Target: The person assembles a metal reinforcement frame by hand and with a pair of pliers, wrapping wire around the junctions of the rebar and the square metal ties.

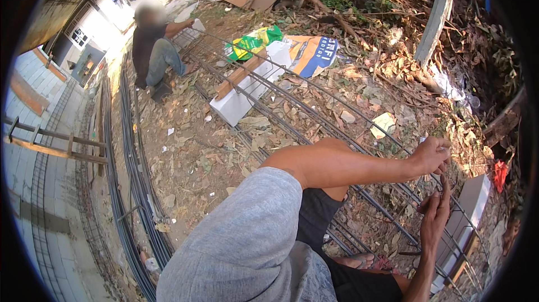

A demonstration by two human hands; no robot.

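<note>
While the left hand point(430, 159) curls beside rebar point(387, 216), an orange-and-blue sack point(314, 55) bears lettering.

Heathered grey T-shirt point(241, 229), short loose sleeve point(275, 187) with hemmed edge; black shorts point(319, 212); forearms point(359, 171) and fingers point(446, 191) bare.

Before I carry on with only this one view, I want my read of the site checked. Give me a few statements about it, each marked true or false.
1. The left hand and right hand are close together at the rebar cage. True.
2. The co-worker is standing upright. False: the co-worker is low down, knees bent, beside the cage's far part.
3. A brown wooden batten lies on the white block near the green-and-yellow bag. True.
4. The red scrap lies left of both hands in the picture. False: it lies to their right.
5. The bundle of long steel bars lies left of the cage in the picture. True.
</note>
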